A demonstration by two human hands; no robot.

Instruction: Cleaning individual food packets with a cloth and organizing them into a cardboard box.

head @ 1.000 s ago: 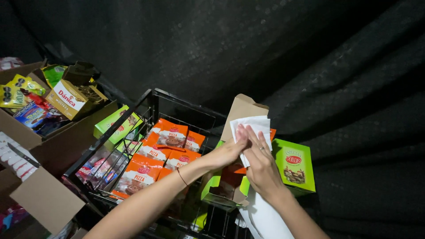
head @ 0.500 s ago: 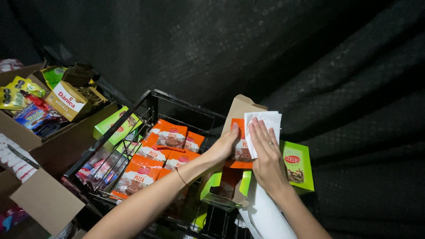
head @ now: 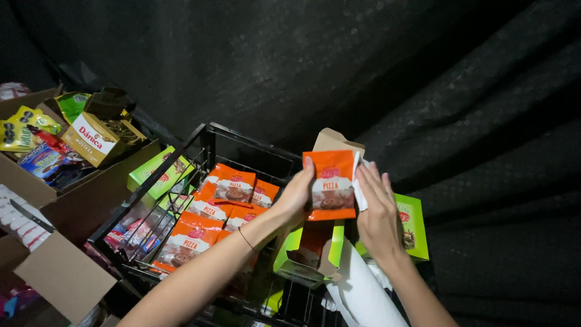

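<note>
White paper now sits behind the orange foil snack packet (head: 330, 184); left hand (head: 296, 194) pinches it, right hand (head: 378, 212) lies flat and loose — I reckon it could slip.

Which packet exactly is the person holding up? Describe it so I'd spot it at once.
Start at the black wire rack in the middle, with orange snack packets lying in a row inside. Just right of it, above an open green carton, the left hand and right hand hold one orange packet. It alone is raised upright, its front facing the camera.
</note>
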